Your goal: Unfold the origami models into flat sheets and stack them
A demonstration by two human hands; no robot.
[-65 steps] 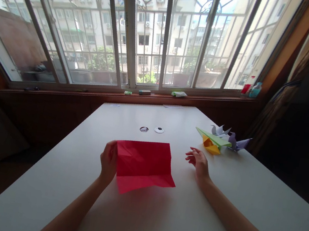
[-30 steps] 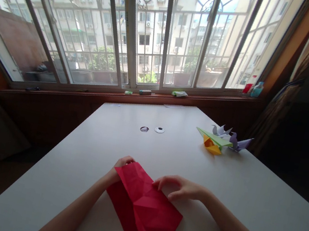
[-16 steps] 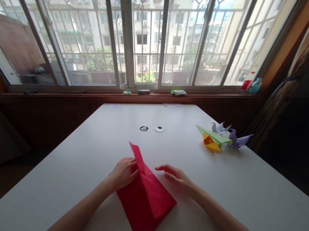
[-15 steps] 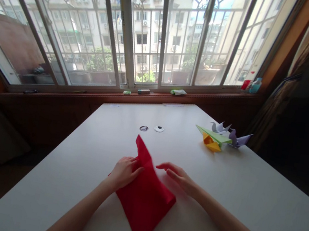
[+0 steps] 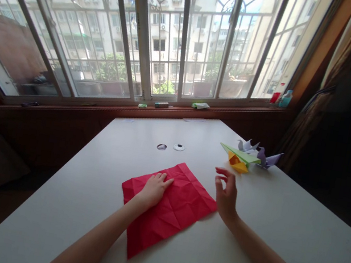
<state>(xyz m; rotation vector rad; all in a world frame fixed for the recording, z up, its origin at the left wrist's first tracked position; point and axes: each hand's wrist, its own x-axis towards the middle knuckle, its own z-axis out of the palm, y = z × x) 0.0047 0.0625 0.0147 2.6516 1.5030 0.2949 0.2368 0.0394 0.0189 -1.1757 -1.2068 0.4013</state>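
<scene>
The left hand point(image 5: 154, 187) lies flat with fingers spread on the red paper point(image 5: 166, 202), pinning it open on the table point(image 5: 281, 223). The right hand point(image 5: 226, 194) hovers just beside the sheet's right corner, grip loose and holding nothing. With only 1 hand pressing, the creased sheet could slide or spring up. Folded paper figures point(image 5: 247, 155) sit beyond the right hand.

Looking like a home room, upstairs flat; white table point(image 5: 281, 223) sitting against a wide barred window point(image 5: 165, 34); apartment blocks point(image 5: 91, 12) showing outside; brown curtain point(image 5: 320, 98) hanging at right; bottles point(image 5: 281, 98) standing on the wooden sill point(image 5: 179, 107); paper figures point(image 5: 247, 155) lying on the table.
</scene>
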